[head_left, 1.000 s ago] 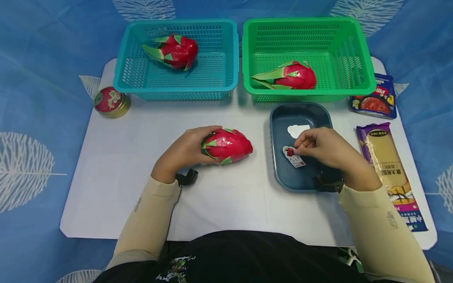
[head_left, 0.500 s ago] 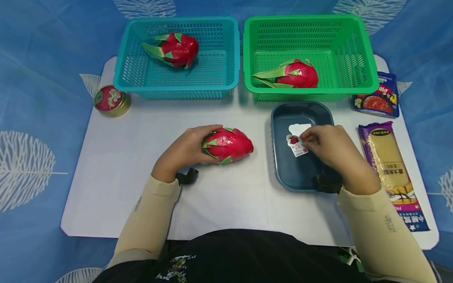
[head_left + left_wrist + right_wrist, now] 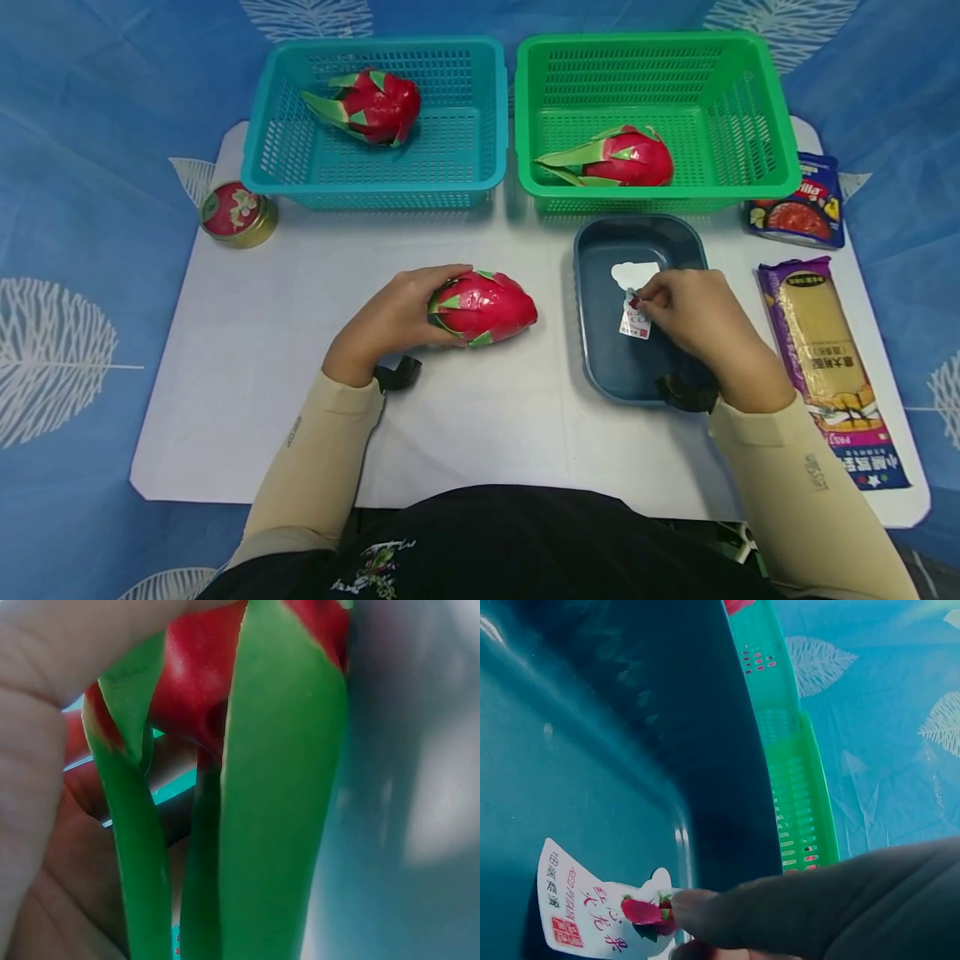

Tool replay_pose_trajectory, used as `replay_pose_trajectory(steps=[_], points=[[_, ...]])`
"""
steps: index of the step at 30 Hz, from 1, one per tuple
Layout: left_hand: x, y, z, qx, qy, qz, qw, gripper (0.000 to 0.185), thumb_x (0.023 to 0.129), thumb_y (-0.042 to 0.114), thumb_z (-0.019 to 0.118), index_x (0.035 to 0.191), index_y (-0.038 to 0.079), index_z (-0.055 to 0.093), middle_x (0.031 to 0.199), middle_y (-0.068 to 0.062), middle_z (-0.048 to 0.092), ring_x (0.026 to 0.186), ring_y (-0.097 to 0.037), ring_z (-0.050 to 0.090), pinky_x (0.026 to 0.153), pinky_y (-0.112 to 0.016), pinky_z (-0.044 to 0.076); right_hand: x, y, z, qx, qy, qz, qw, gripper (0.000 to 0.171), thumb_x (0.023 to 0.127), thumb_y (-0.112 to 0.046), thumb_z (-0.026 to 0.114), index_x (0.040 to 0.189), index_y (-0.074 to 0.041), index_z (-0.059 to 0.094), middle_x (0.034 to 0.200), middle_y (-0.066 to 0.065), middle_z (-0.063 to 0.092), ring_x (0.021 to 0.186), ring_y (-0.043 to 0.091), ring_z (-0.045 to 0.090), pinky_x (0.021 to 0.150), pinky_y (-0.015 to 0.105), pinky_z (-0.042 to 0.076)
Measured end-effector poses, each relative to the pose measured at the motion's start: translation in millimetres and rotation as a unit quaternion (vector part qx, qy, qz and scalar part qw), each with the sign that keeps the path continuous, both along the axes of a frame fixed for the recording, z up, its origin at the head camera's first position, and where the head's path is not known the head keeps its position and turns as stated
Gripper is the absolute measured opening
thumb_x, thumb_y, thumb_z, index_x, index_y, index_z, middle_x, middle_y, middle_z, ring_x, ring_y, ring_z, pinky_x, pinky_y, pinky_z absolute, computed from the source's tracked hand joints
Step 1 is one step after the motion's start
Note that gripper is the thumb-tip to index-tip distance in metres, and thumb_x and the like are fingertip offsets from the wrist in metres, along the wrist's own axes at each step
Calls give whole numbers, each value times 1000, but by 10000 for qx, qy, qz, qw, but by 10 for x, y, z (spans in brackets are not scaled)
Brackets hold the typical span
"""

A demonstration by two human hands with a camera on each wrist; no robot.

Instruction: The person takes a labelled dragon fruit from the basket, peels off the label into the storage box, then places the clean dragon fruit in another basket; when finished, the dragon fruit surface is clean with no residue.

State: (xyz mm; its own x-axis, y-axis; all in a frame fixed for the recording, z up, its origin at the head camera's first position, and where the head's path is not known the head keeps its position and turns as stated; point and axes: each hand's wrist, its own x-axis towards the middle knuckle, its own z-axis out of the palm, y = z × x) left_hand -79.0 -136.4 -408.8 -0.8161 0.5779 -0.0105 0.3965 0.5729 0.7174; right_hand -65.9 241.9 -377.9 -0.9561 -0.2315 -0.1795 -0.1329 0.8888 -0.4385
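Observation:
My left hand grips a red dragon fruit with green scales on the white table, thumb and fingers round its leafy end. Long green leaves run down past the palm in the left wrist view. Over a dark blue tray, my right hand pinches a small printed sticker between thumb and finger. The sticker carries a dragon fruit picture and red lettering, and its picture end is partly covered by the fingertips. A blank white paper piece lies in the tray behind it.
At the back stand a blue basket and a green basket, each with a dragon fruit in it. A gold tin sits at the left. A sauce pouch and a pasta pack lie at the right edge.
My right hand has shifted slightly, moving and turning the sticker so that it now hangs nearly straight and its picture is more hidden. The left hand and its dragon fruit stay put.

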Motion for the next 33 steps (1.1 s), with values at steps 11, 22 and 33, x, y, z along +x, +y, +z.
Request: replay_pose_trajectory(steps=[11, 22, 33], points=[[-2, 1, -15, 62, 15, -6, 10000, 94, 57, 33, 91, 137, 15, 47, 126, 9, 51, 114, -8, 44, 75, -28, 52, 33, 39, 44, 27, 122, -230, 9997, 9, 83, -12, 68, 78, -4, 66, 65, 4, 57, 63, 25, 49, 56, 39, 39], [-10, -3, -23, 86, 64, -39, 9999, 93, 57, 35, 91, 137, 16, 47, 126, 8, 51, 114, -8, 45, 77, -28, 52, 193, -279, 244, -939, 593, -92, 9938, 14, 82, -23, 74, 85, -10, 69, 69, -2, 60, 61, 14, 51, 53, 33, 43], [-6, -5, -24, 201, 79, -20, 9998, 92, 57, 35, 91, 136, 14, 48, 126, 9, 51, 114, -8, 45, 76, -27, 51, 172, -567, 186, -1320, 842, 374, 9870, 12, 81, -20, 75, 87, -11, 68, 73, -5, 61, 63, 6, 54, 58, 29, 46]])
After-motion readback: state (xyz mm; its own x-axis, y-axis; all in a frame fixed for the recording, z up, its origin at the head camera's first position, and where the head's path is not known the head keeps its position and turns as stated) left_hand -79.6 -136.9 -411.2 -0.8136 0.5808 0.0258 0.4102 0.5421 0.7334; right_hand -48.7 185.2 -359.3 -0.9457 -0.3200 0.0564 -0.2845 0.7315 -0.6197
